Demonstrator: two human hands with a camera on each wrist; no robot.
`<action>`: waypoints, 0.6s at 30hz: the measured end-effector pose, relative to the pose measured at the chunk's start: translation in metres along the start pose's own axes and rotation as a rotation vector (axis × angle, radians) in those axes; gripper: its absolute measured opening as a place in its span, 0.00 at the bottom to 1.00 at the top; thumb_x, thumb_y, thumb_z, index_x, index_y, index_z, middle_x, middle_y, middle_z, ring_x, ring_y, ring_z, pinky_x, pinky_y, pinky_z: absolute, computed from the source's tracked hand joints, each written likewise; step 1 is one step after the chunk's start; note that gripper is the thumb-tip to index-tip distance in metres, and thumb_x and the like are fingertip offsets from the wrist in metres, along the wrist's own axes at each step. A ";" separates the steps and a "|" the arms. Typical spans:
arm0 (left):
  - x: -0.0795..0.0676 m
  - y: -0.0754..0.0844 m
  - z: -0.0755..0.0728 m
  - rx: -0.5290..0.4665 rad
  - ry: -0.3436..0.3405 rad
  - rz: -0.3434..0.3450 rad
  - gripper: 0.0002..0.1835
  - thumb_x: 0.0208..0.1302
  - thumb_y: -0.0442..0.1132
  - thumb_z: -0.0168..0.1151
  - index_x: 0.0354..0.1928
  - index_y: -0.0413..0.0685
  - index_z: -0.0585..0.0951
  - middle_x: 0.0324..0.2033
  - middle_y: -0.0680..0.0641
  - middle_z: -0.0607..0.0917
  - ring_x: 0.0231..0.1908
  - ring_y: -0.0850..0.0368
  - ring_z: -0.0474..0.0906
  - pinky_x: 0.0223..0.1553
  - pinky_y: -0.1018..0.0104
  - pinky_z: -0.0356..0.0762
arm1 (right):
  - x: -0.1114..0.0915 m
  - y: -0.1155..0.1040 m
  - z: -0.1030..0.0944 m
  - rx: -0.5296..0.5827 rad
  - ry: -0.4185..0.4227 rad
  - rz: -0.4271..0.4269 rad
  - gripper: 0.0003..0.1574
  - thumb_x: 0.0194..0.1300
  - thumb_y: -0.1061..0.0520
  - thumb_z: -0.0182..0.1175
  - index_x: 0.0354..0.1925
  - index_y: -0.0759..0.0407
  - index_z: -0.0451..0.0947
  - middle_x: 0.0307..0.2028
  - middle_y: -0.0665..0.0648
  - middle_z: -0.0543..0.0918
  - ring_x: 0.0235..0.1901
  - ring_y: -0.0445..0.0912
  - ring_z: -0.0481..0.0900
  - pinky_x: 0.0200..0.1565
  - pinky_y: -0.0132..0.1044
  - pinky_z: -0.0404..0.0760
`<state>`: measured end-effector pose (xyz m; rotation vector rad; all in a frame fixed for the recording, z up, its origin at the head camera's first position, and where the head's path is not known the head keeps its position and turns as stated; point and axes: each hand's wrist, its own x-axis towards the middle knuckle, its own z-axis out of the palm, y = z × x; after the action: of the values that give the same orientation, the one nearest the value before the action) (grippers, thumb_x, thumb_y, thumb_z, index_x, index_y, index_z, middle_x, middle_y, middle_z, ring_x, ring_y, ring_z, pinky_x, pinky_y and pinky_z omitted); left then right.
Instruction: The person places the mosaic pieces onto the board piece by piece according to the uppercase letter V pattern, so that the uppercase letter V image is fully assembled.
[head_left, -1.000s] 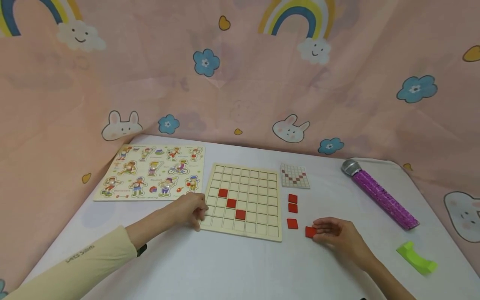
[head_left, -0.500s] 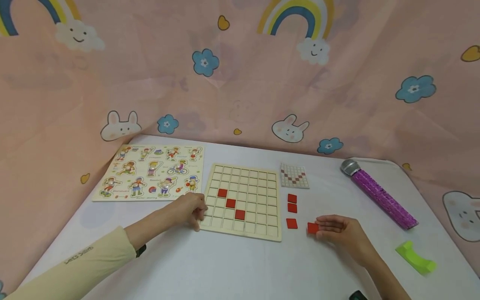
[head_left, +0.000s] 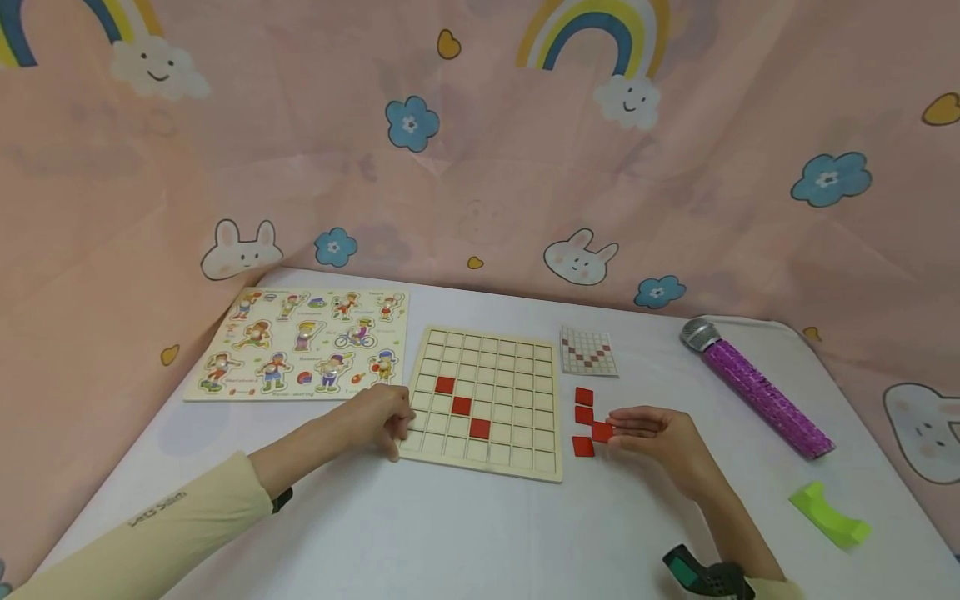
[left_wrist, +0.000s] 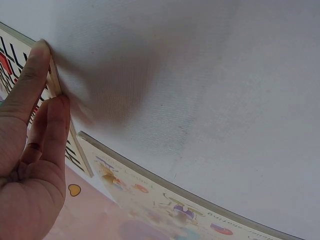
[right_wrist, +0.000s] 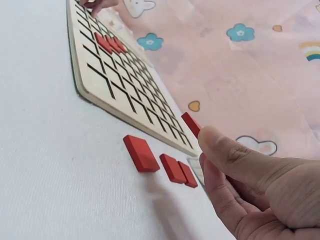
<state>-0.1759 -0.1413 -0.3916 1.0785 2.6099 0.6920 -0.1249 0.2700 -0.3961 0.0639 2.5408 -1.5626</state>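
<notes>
A wooden grid board (head_left: 516, 367) lies flat on the white table, with three red square tiles in a diagonal row of its cells, one of them a tile (head_left: 461, 406) in the middle. My left hand (head_left: 377, 419) holds the board's left edge, thumb and curled fingers against it in the left wrist view. My right hand (head_left: 660, 442) pinches a red tile (right_wrist: 191, 123) between thumb and fingers, raised above the table right of the board. Three loose red tiles lie beside the board, the nearest tile (right_wrist: 141, 153) set apart from the other two.
A small pattern card (head_left: 589, 351) lies behind the loose tiles. At the left is a wooden picture puzzle (head_left: 300, 343). A purple microphone (head_left: 765, 392) and a green curved block (head_left: 829, 514) lie at the right. A pink printed cloth (head_left: 480, 167) hangs behind the table.
My right hand has lifted the pinched red tile and moved it left and farther back, toward the loose tiles. The left hand stays at the board's edge.
</notes>
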 end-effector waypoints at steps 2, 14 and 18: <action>0.000 0.000 0.000 0.002 0.000 -0.001 0.17 0.33 0.30 0.80 0.17 0.47 0.76 0.23 0.57 0.71 0.24 0.67 0.64 0.26 0.74 0.67 | 0.005 -0.003 0.005 0.006 0.000 -0.011 0.29 0.57 0.62 0.68 0.55 0.72 0.74 0.48 0.65 0.83 0.45 0.46 0.83 0.44 0.31 0.79; -0.001 0.002 0.002 -0.014 0.011 -0.021 0.16 0.33 0.28 0.79 0.18 0.47 0.78 0.24 0.57 0.72 0.25 0.66 0.65 0.27 0.74 0.68 | 0.031 -0.019 0.033 0.082 -0.011 -0.026 0.28 0.56 0.62 0.68 0.54 0.71 0.75 0.48 0.64 0.83 0.45 0.48 0.83 0.46 0.31 0.79; -0.002 0.003 0.001 -0.008 0.017 -0.018 0.16 0.33 0.28 0.79 0.18 0.47 0.77 0.23 0.57 0.72 0.25 0.66 0.65 0.27 0.74 0.67 | 0.040 -0.024 0.044 0.083 0.000 -0.004 0.28 0.55 0.60 0.69 0.54 0.69 0.77 0.47 0.63 0.84 0.44 0.48 0.84 0.43 0.33 0.80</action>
<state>-0.1724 -0.1405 -0.3912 1.0505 2.6258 0.7099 -0.1626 0.2179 -0.4006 0.0688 2.4760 -1.6694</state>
